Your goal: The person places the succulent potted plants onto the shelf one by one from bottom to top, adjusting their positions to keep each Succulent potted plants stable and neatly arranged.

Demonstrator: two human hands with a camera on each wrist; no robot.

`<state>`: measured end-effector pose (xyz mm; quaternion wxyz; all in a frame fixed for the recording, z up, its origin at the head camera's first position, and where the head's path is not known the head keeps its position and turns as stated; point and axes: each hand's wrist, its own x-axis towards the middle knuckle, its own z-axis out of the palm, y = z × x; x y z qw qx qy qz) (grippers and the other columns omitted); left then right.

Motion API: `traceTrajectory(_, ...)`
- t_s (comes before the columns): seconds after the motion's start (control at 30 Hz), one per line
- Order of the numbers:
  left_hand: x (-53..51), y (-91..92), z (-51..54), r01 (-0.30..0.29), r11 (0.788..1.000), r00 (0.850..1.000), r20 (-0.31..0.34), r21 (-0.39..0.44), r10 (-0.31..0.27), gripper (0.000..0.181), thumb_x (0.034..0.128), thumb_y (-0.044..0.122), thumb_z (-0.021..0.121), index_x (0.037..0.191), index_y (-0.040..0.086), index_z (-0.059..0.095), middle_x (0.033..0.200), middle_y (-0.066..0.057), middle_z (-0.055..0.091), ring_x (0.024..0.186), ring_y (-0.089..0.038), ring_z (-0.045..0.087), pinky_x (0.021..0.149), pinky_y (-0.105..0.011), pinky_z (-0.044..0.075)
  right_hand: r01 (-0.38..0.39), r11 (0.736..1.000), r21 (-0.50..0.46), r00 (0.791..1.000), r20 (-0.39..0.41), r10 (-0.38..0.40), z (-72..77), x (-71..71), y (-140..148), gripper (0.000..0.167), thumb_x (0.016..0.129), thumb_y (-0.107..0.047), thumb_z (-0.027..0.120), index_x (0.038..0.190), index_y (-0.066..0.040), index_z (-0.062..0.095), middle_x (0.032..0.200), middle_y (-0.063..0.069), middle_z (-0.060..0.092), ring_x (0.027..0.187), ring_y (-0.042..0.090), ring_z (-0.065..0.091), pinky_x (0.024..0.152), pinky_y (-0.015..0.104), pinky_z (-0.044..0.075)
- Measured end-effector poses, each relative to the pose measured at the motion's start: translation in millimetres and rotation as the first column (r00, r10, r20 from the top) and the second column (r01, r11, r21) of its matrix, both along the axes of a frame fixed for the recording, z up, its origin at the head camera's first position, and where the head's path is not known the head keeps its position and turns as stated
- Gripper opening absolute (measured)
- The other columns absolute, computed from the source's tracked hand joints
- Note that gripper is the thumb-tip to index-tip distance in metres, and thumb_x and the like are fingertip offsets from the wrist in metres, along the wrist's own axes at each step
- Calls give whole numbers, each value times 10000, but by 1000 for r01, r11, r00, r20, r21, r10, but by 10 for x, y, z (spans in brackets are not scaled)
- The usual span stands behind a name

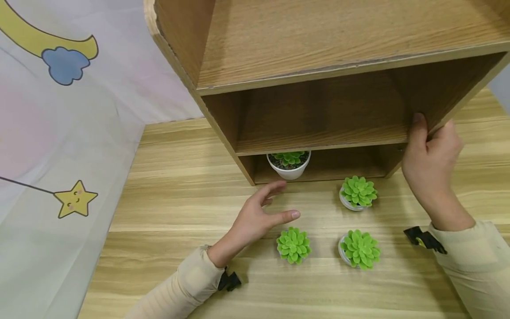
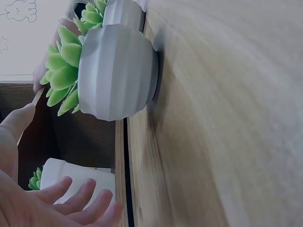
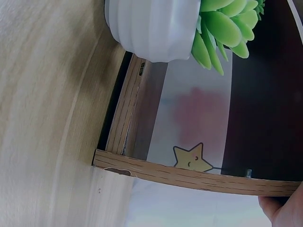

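A small wooden shelf unit [image 1: 350,68] stands on the table. In its bottom compartment, toward the left, is a white pot [image 1: 290,172] with a green succulent, partly hidden by the board above. My left hand [image 1: 255,218] is just in front of that pot, fingers and thumb spread apart with nothing between them. In the left wrist view its fingers overlap the pot [image 2: 71,177]; touching or not, I cannot tell. My right hand [image 1: 432,166] grips the right side panel, thumb inside and fingers outside.
Three more potted succulents stand on the wood-grain table [image 1: 167,212]: one near plant [image 1: 293,246] beside my left thumb, one plant [image 1: 360,249] to its right, and another plant [image 1: 358,192] close to the shelf. A printed cloth [image 1: 48,146] hangs at the left.
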<state>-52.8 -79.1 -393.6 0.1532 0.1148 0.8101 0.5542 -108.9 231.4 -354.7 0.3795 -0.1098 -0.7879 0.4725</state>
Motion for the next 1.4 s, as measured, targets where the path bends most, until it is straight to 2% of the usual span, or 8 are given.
traceTrajectory(0.03,-1,1,0,7,1000,1000,-3,-3,-7,719,800,271,838,1412,93,506,1363,-64,557,1258,-227,483,1045,-438,363,-6,1000,2,1000,-7,6,-8,-2,7,242,986,-149,525,1068,25,671,922,-49,649,825,8,570,714,155,392)
traceTrajectory(0.07,-15,-10,-55,18,1000,1000,-9,-2,-18,727,796,299,840,1413,107,508,1356,-45,563,1251,-211,487,1039,-429,370,-6,1000,-1,1000,-7,6,-14,-4,11,239,986,-152,526,1070,16,673,924,-51,650,827,10,571,716,156,393)
traceTrajectory(0.57,-93,40,9,154,987,987,-27,-47,-155,725,801,333,831,1403,89,509,1300,-11,602,1218,-193,536,1001,-424,413,-17,1000,21,999,-35,18,-81,-7,63,269,991,-182,535,1075,33,673,936,-50,664,836,7,588,704,155,401)
traceTrajectory(0.67,-104,65,22,173,984,984,-29,-51,-174,742,798,333,835,1409,81,498,1302,-9,600,1220,-175,535,1004,-417,411,-13,1000,19,999,-42,14,-85,-5,65,213,990,-183,539,1048,-47,692,938,-30,672,834,6,592,700,153,401)
traceTrajectory(0.77,-110,94,29,187,981,982,-32,-60,-189,760,795,347,836,1419,89,487,1313,-5,592,1223,-140,528,1011,-408,406,-6,1000,7,999,-32,7,-79,-4,59,197,989,-175,539,1046,-66,693,933,-31,670,828,6,588,701,153,398)
traceTrajectory(0.97,-109,153,64,210,973,976,-43,-96,-214,765,789,403,832,1419,126,498,1344,14,574,1230,-105,509,1034,-379,392,-10,1000,-4,1000,-14,10,-48,5,39,225,992,-162,533,1065,-13,684,926,-44,662,820,4,581,702,155,397)
traceTrajectory(1.13,-115,202,97,233,961,969,-50,-149,-243,766,787,442,823,1416,139,509,1343,55,567,1226,-92,504,1038,-355,387,-20,1000,-2,1000,-7,20,-37,19,37,229,997,-170,525,1103,-45,685,979,23,679,853,3,595,726,153,410)
traceTrajectory(1.4,-139,244,145,280,929,953,-44,-242,-298,776,784,509,799,1420,170,510,1351,113,543,1233,-82,490,1038,-338,383,-31,999,30,998,-57,33,-77,-11,52,198,997,-189,536,1091,-103,689,981,54,684,843,-3,590,710,149,398)
